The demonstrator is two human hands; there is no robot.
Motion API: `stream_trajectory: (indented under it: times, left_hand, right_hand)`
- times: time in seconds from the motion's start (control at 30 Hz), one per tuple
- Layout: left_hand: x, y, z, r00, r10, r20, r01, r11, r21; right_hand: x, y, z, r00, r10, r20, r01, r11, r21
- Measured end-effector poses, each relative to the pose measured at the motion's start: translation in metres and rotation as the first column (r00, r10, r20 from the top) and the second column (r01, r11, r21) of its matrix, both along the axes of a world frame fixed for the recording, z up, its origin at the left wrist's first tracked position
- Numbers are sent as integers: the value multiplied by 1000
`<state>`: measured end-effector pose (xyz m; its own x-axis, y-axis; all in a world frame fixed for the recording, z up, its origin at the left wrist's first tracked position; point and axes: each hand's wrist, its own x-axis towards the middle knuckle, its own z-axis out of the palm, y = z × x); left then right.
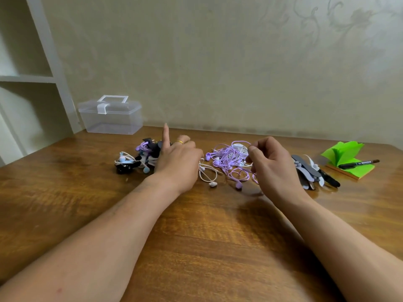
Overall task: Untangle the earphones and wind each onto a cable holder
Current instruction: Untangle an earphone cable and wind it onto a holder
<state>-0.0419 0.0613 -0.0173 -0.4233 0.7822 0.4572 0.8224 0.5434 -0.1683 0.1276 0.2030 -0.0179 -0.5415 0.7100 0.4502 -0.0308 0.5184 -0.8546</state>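
- Judging by the layout, the brown wooden table is taken to be arranged as a work line. A cluster of earphones already wound on dark holders lies to the left. The tangled heap of lilac and white wired earphones lies in the middle. A fan of flat grey, black and white empty cable holders lies to the right.
- The right hand is held at the heap's far right edge with its fingers curled. A lilac strand appears to be pinched between thumb and forefinger, presumably so that one cord can be drawn clear.
- The bulk of the heap lies just left of and below that pinch, resting on the table; only the pinched strand is raised.
- The left hand is placed between the wound cluster and the heap. Its forefinger is raised straight and its other fingers are curled under. Whether a cord is held beneath them cannot be told.
- A loose white earphone with a looped cord lies just right of the left hand, at the heap's near left edge and partly apart from it.
- A clear lidded plastic box, a bright green sticky-note pad and a black marker pen are set well apart from the work, presumably for storing and labelling.
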Motion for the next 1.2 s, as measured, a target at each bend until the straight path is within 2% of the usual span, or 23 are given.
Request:
stream_trajectory:
  times: [0.07, 0.13, 0.17, 0.2, 0.23, 0.27, 0.3, 0.37, 0.43, 0.5, 0.57, 0.67, 0.73, 0.83, 0.9, 0.97, 1.07, 1.2]
  left_hand:
    - [3, 3, -2, 999, 16, -45, -16, 1000, -8]
    - [4, 6, -3, 999, -33, 3, 33, 997, 69]
    - [3, 3, -1, 990, -96, 107, 76, 981, 179]
    - [4, 2, 3, 943, -195, 269, 98, 937, 334]
    - [5, -1, 8, 831, -333, 446, 78, 863, 499]
    - [7, -1, 13, 670, -492, 556, 15, 758, 652]
    - [10, -3, 18, 516, -621, 590, -81, 650, 756]
    - [18, -2, 24, 246, -777, 579, -273, 517, 811]
    - [26, 0, 27, 81, -835, 544, -381, 478, 791]
    - [36, 3, 27, -28, -865, 502, -434, 463, 773]
    - [41, 5, 26, -99, -879, 467, -453, 457, 765]
    - [43, 10, 24, -116, -868, 484, -396, 487, 779]
    - [45, 12, 20, -73, -841, 536, -293, 531, 795]
    - [49, 15, 14, 35, -799, 600, -135, 591, 795]
    - [49, 14, 14, 41, -782, 622, -84, 618, 782]
    - [43, 11, 15, 47, -762, 646, -97, 640, 762]
    - [22, -2, 17, 173, -702, 690, -122, 680, 723]
    - [8, -16, 8, 382, -520, 764, 68, 840, 538]
  right_hand:
    - [0, -2, 1, 1000, 0, -3, 0, 1000, -4]
    - [1, -1, 3, 1000, -9, -3, 9, 1000, -6]
    - [1, -1, 3, 1000, -15, -5, 15, 1000, -13]
    - [2, 1, 3, 1000, -20, -11, 19, 999, -27]
    - [2, 1, 3, 999, -15, -29, 13, 998, -57]
    - [3, 1, 3, 998, 1, -56, -7, 995, -102]
    - [2, 0, 4, 996, 30, -85, -43, 988, -150]
    - [2, -3, 7, 985, 114, -132, -141, 966, -217]
    - [0, -7, 6, 966, 222, -132, -246, 945, -213]
    - [0, -12, 4, 935, 347, -79, -356, 915, -192]
    - [0, -20, 2, 887, 462, -15, -455, 865, -210]
    - [-4, -27, 1, 844, 536, 2, -517, 816, -257]
    - [-5, -27, -1, 847, 531, -27, -510, 797, -324]
    - [-5, -27, -1, 888, 460, -19, -441, 838, -320]
    - [-4, -23, 0, 911, 411, -42, -403, 862, -308]
    - [-3, -18, 3, 919, 379, -107, -391, 847, -361]
    - [0, -11, 11, 907, 325, -269, -416, 796, -440]
    - [2, -2, 17, 869, 235, -435, -461, 702, -543]
